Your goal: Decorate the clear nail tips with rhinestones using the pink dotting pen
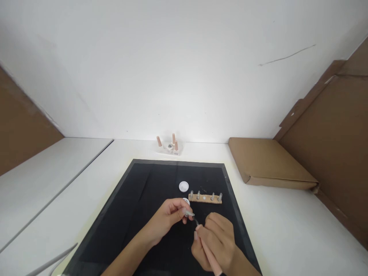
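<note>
My left hand pinches a small glossy greyish nail tip between thumb and fingers. In my right hand is a slim brush with a pink handle, its thin dark end touching or almost touching the nail tip. Just beyond the hands lies a cardboard strip on which several similar nail tips stand upright. A round white dish rests behind my left hand. A second small white round piece is partly hidden by its fingers.
A black mat covers the middle of the white table. At the back, a clear holder carries bottles with pink caps. A flat cardboard box lies to the right, and cardboard panels stand at both sides.
</note>
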Tool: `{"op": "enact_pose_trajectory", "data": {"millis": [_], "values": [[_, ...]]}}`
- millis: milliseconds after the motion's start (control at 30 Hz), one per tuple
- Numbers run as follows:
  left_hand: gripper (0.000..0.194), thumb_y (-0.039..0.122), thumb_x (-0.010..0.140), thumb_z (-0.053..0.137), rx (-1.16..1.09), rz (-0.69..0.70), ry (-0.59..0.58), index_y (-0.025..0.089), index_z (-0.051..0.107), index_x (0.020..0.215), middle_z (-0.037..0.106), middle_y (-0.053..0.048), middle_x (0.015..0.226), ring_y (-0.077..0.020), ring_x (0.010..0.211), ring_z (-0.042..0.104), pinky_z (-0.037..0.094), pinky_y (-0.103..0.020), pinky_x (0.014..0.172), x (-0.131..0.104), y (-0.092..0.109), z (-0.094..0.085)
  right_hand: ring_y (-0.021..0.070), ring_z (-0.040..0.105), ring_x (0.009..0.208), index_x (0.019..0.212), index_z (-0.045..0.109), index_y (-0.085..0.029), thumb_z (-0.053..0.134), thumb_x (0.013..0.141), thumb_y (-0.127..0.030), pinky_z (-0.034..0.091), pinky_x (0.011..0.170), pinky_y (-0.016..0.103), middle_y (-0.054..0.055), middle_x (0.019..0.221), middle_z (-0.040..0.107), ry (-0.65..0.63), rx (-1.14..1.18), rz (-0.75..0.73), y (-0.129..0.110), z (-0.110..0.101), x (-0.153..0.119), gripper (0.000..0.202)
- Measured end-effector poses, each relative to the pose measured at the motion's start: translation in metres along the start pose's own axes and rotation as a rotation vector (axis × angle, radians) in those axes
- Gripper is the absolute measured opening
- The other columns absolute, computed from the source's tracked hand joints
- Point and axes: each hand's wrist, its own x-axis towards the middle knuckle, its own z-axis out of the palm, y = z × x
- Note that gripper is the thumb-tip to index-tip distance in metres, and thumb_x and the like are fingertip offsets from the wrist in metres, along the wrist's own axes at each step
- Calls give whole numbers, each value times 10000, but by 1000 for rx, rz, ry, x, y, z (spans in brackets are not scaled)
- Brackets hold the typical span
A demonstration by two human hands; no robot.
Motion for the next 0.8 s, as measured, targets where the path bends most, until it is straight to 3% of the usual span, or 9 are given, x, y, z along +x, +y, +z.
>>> {"op": "enact_pose_trajectory", "data": {"millis": [600, 800], "values": [[277, 388, 702, 725, -10, 3, 1, 121, 660, 674, 600, -10, 639, -88, 563, 472, 376, -214, 574, 0, 3, 2, 129, 392, 449, 797, 548, -143, 503, 729, -54, 317, 410, 271, -11, 503, 483, -11, -13, -24, 0, -2, 1, 121], [258, 372, 728, 706, 3, -2, -13, 118, 672, 693, 628, -28, 659, -97, 580, 495, 380, -219, 584, 0, 1, 0, 127, 315, 431, 716, 506, -167, 482, 675, -5, 236, 402, 282, -24, 470, 422, 18, 19, 8, 1, -2, 0, 169]]}}
